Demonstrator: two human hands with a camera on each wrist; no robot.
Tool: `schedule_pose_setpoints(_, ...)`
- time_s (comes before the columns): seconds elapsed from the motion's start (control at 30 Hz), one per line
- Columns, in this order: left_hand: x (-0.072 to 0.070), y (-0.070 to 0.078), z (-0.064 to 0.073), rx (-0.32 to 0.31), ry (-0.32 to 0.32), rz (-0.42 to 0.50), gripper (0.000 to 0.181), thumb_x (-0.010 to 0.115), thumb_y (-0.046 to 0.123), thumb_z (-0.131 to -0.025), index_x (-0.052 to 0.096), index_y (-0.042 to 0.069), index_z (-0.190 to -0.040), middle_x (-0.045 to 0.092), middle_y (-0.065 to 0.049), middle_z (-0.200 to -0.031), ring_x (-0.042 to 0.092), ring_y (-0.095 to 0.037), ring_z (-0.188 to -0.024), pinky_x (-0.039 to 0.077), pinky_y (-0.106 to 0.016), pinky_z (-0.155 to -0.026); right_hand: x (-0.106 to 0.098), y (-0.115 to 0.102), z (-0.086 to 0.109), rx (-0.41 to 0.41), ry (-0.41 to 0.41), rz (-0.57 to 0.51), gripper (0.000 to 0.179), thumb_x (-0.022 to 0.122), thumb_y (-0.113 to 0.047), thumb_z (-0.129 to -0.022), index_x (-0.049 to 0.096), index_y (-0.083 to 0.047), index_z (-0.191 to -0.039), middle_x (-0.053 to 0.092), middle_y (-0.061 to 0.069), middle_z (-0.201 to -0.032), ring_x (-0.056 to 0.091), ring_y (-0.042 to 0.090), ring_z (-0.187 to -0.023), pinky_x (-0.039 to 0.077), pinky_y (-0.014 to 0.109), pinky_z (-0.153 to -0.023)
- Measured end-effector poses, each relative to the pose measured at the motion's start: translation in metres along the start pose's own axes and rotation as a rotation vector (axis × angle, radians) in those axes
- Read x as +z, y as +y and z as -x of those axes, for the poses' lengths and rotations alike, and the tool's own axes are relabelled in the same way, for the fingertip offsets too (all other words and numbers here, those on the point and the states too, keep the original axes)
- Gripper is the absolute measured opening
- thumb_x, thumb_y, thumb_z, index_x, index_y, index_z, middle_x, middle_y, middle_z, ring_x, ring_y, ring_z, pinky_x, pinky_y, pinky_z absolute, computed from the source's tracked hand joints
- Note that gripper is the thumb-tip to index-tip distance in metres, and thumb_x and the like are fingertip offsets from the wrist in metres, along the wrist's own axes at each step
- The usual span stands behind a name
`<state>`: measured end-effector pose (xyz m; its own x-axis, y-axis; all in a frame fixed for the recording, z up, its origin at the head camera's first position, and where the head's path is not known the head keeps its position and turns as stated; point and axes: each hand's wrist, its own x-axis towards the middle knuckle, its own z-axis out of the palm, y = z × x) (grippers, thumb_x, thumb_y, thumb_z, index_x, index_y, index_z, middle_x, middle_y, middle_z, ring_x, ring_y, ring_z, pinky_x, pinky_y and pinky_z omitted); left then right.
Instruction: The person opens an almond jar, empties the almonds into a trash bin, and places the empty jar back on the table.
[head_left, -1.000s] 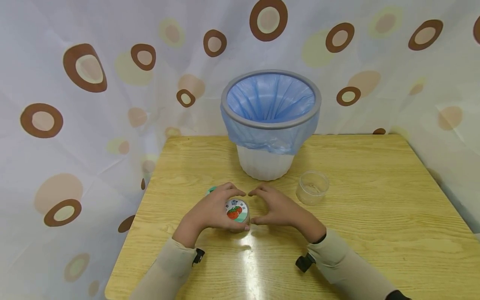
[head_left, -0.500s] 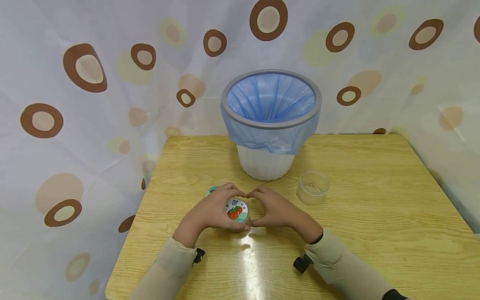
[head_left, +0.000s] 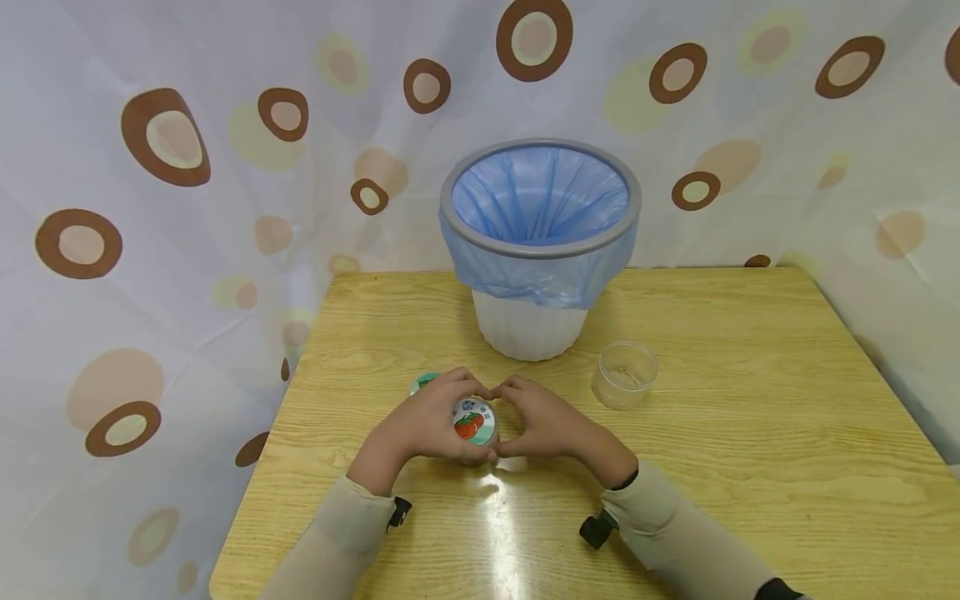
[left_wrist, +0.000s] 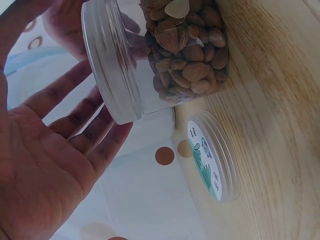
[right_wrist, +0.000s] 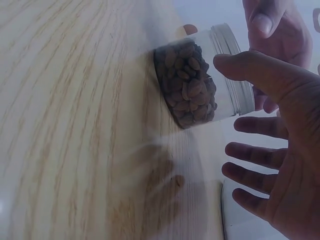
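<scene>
A clear plastic jar partly filled with almonds stands on the table. Its lid bears a tomato label and is on the jar. My left hand curves round the lid from the left, fingertips at its far side and thumb at its near side. From the right, my right hand faces the jar with spread fingers and a gap at the palm. Its thumb overlaps the lid's edge in the right wrist view. Behind my left hand, a second lid with a green plant label lies on the table.
An empty clear tub stands to the right of my right hand. Farther back is a white waste bin with a blue liner and grey rim. A patterned curtain borders the wooden table at the back and sides.
My right hand has moved slightly left, bringing its fingertips up to those of my left hand. My left hand and the jar have stayed in place.
</scene>
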<state>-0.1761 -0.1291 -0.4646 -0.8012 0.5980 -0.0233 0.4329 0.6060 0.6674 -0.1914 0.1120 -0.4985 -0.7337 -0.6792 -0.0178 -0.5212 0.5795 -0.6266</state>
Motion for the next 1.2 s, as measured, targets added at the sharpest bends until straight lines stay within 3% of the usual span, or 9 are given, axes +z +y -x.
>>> schedule_pose_setpoints(0.23, 0.001, -0.002, -0.001, 0.024, 0.016, -0.003, 0.069, 0.094, 0.048, -0.073, 0.073, 0.012, -0.128, 0.063, 0.003, -0.118, 0.061, -0.015, -0.1, 0.056, -0.029, -0.083, 0.004, 0.0, -0.001, -0.007, 0.0, -0.014, 0.073, 0.087, -0.045, -0.084, 0.064, -0.007, -0.142, 0.064, 0.008, -0.134, 0.063, 0.024, -0.121, 0.056, 0.046, -0.103)
schedule_pose_setpoints(0.6, 0.003, -0.005, -0.002, 0.01, 0.005, 0.028, 0.062, 0.095, 0.039, -0.073, 0.074, 0.012, -0.125, 0.063, 0.004, -0.116, 0.06, -0.014, -0.1, 0.056, -0.029, -0.082, 0.01, 0.001, -0.002, -0.001, -0.008, -0.031, 0.068, 0.086, -0.044, -0.086, 0.064, -0.011, -0.141, 0.062, 0.0, -0.128, 0.062, 0.017, -0.113, 0.056, 0.04, -0.097)
schedule_pose_setpoints(0.93, 0.005, -0.006, 0.0, -0.007, 0.001, 0.027, 0.061, 0.096, 0.036, -0.071, 0.074, 0.014, -0.124, 0.062, 0.004, -0.118, 0.06, -0.013, -0.099, 0.056, -0.029, -0.083, 0.017, 0.006, -0.004, 0.003, -0.03, -0.083, 0.065, 0.089, -0.037, -0.084, 0.065, -0.01, -0.138, 0.062, 0.002, -0.127, 0.059, 0.018, -0.112, 0.054, 0.04, -0.094)
schedule_pose_setpoints(1.2, 0.006, -0.007, -0.001, -0.018, -0.007, 0.017, 0.063, 0.098, 0.035, -0.069, 0.074, 0.017, -0.123, 0.062, 0.007, -0.118, 0.059, -0.011, -0.102, 0.055, -0.029, -0.086, 0.022, 0.01, -0.006, 0.021, -0.033, -0.097, 0.066, 0.091, -0.041, -0.081, 0.067, -0.013, -0.136, 0.062, 0.001, -0.13, 0.059, 0.019, -0.117, 0.054, 0.042, -0.1)
